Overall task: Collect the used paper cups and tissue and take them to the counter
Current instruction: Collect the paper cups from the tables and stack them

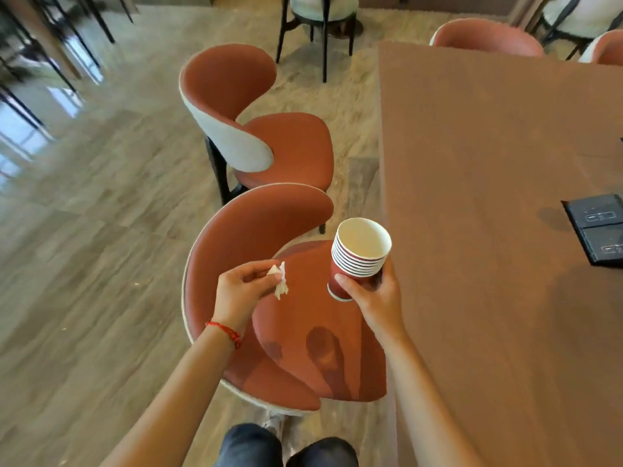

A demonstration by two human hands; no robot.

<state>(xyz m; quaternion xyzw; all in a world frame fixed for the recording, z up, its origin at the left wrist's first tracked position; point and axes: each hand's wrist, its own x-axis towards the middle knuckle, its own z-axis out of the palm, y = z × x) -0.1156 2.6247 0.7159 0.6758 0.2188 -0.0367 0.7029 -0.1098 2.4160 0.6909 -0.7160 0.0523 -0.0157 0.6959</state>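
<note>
A stack of several red paper cups (pixel 359 256) with white insides is nested together and tilted a little to the left. My right hand (pixel 372 294) grips the stack round its lower part, thumb on the near side. A crumpled white tissue (pixel 280 281) hangs from the curled fingers of my left hand (pixel 244 288), which pinches it. Both hands hover over the seat of the nearest chair, the tissue about a hand's width left of the cups.
The near red chair (pixel 269 230) is right below my hands, with a second red chair (pixel 236 106) behind it. A brown table (pixel 488 197) fills the right side and has a black socket panel (pixel 596 227) set in it. Pale wood floor (pixel 94 230) lies to the left.
</note>
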